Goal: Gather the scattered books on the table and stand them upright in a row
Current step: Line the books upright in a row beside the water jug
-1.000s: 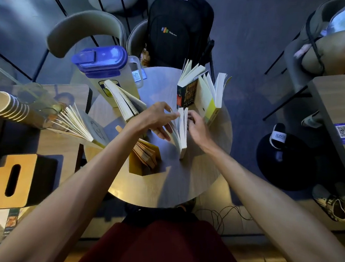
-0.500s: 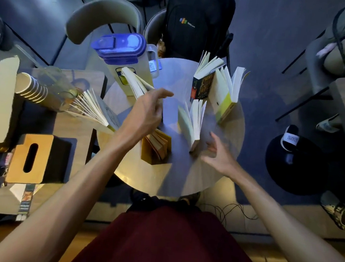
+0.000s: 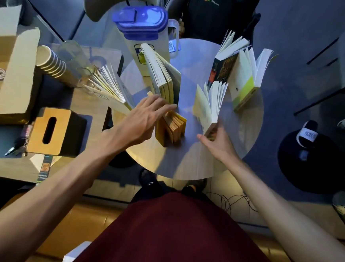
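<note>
Across the round pale wooden table (image 3: 185, 165), a clear pitcher with blue lid (image 3: 142, 23) crowded the far-left rim, its contents unclear. The left hand (image 3: 145, 118), fingers straight, lay over the upright yellow-covered book (image 3: 172, 128). The right hand (image 3: 218, 142), fingers spread, touched the standing white book (image 3: 211, 102). An upright white-and-lime book (image 3: 246, 85) stood near the right edge. Bare tabletop lay nearest the person.

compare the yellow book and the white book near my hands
The yellow book has tan pages, the white book pale ones. The yellow book looks shorter than the white book. The left hand is at the yellow book, the right hand at the white book's base. Both stand fanned open.
</note>
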